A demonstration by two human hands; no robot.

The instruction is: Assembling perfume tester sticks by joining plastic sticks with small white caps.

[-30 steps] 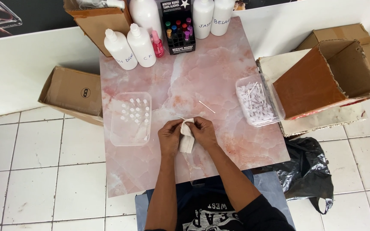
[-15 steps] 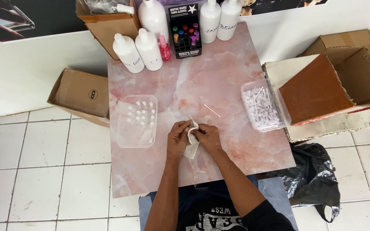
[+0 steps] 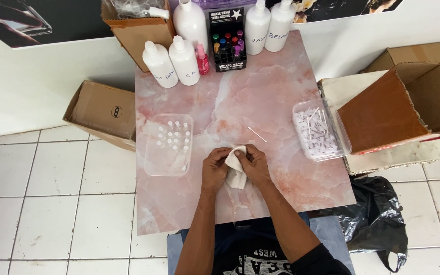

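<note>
We grip a white cloth (image 3: 237,173) between our left hand (image 3: 215,169) and right hand (image 3: 253,164), both closed on it, right of the clear tray (image 3: 168,145).

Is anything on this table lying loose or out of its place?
Yes: one thin white stick lies alone on the pink marble table, apart from the clear tub holding the rest. Both hands, left hand and right hand, grip a white cloth.

A small white cloth (image 3: 237,170), crumpled and folded over on itself, sits low on the pink marbled surface (image 3: 271,97), pinched between both hands (image 3: 235,168).
</note>
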